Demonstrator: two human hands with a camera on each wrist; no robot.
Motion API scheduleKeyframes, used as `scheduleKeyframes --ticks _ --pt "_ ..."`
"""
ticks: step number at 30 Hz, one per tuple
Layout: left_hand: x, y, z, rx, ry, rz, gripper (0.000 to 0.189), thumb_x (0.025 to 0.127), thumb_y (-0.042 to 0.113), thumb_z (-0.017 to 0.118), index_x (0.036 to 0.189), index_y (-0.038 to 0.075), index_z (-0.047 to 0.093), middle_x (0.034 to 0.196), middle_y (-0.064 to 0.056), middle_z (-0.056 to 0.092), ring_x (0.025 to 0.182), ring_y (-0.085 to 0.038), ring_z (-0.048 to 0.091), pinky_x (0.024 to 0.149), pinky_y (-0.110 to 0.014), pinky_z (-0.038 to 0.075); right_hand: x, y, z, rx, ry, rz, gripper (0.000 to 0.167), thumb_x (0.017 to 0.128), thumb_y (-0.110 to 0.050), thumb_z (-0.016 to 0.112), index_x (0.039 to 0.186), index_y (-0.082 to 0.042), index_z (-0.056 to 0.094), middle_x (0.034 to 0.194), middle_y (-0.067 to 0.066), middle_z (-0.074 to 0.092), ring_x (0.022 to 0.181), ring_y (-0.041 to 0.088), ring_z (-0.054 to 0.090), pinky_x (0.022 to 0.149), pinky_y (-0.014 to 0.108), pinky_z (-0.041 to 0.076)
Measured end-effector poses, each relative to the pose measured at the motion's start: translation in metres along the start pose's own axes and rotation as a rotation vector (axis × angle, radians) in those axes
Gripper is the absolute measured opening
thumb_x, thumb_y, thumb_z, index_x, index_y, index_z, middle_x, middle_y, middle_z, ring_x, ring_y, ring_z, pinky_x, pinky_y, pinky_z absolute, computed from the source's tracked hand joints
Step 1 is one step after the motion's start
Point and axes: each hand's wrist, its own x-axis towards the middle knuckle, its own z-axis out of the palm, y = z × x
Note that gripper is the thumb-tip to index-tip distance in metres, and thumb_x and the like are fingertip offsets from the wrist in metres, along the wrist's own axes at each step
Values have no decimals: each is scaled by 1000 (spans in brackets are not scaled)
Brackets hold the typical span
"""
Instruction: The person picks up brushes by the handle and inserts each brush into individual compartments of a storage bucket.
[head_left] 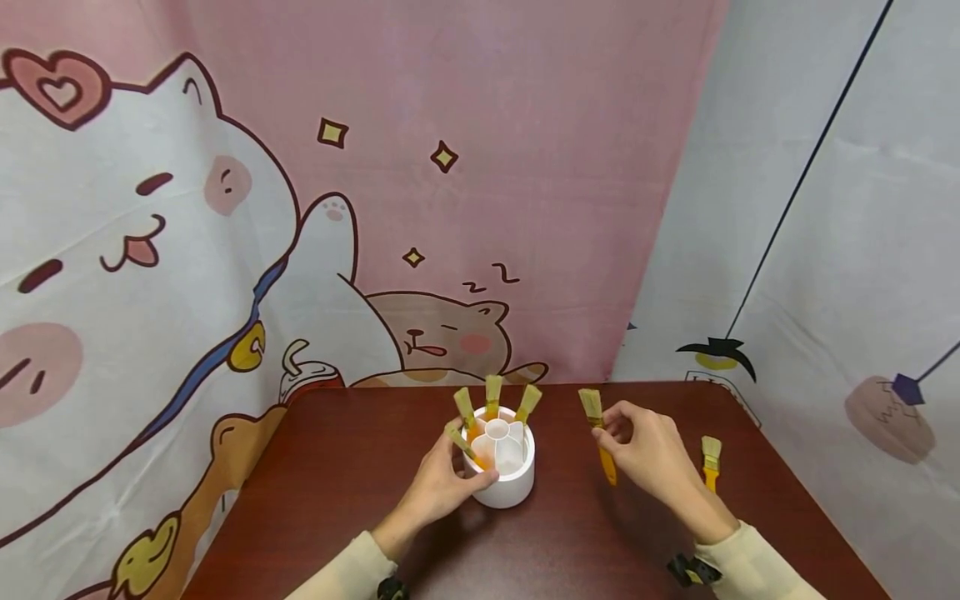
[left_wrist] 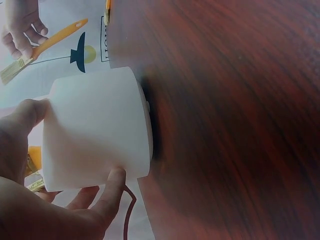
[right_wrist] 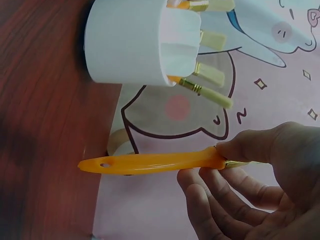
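Note:
A round white brush holder point(head_left: 512, 493) with a round centre cup and compartments around it stands upright on the table. My left hand point(head_left: 444, 483) grips its left side, thumb at the front rim; the left wrist view shows fingertips pressed on its white wall point(left_wrist: 97, 130). Several paintbrushes point(head_left: 492, 392) with orange handles stand in it bristles up, leaning outward along the back and left. To its right, my right hand point(head_left: 648, 446) pinches another paintbrush point(head_left: 607, 465) near the ferrule, between thumb and fingers. Its bristles point up and its orange handle point(right_wrist: 155, 163) hangs down, above the table.
One more paintbrush point(head_left: 711, 462) lies on the right side of the dark red-brown table point(head_left: 330, 467), partly hidden behind my right forearm. A printed cartoon curtain point(head_left: 540, 208) hangs behind the table's back edge and along both sides.

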Motion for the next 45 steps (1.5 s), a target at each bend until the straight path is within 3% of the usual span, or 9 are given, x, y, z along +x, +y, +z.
scheduleKeyframes --ticks 26,45 --pt "0 -1 -1 19 -5 1 104 94 28 100 176 8 40 159 -23 70 132 -36 80 105 -47 70 -9 -39 0 95 -19 -69 17 96 -16 97 103 -15 81 90 -7 82 78 3 73 71 23 60" --pt "0 -1 -1 13 -7 2 105 94 28 101 177 8 39 159 -24 70 131 -36 80 104 -47 70 -10 -59 6 143 10 -185 19 94 -9 97 100 -17 81 87 -10 81 76 -1 73 71 29 65"
